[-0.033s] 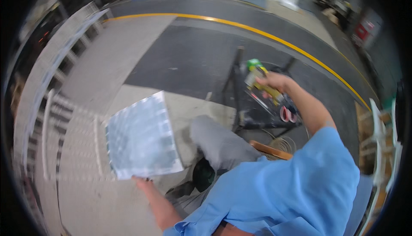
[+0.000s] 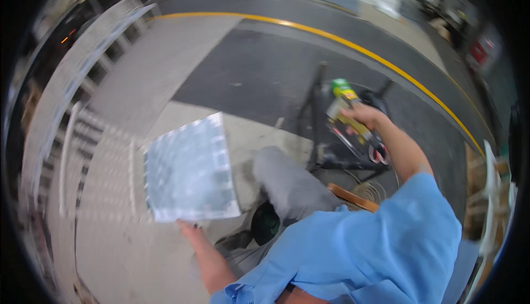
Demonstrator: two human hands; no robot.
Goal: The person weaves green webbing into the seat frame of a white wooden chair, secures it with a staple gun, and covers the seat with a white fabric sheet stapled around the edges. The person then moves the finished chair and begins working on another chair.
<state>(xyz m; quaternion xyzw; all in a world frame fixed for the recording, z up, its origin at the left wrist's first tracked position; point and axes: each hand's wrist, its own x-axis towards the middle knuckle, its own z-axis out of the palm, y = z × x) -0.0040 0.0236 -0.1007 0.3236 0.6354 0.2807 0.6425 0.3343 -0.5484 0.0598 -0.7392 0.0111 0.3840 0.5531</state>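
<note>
A square bluish-grey seat panel with a pale, uneven rim (image 2: 190, 168) lies before me on the left, beside a white slatted chair back (image 2: 102, 160). My left hand (image 2: 189, 231) grips its near edge; some fingers are hidden at that edge. To the right, my right hand (image 2: 363, 117) is closed round a yellow-and-grey hand tool (image 2: 361, 133), blurred, its exact kind unclear. A green-and-yellow container (image 2: 343, 87) shows just beyond that hand. Beneath is a small black stand (image 2: 337, 157), with red-and-white rings (image 2: 378, 153) on it.
A coiled hose (image 2: 367, 191) lies on the floor by the stand, near a brown wooden bar (image 2: 353, 196). White slatted furniture (image 2: 83, 55) lines the left side. More white frames (image 2: 488, 204) stand at the right. A yellow floor line (image 2: 331, 40) curves across the far side.
The whole view has shifted slightly, so the scene sits a little further right. Both hands keep nearly the same places on the panel and the tool.
</note>
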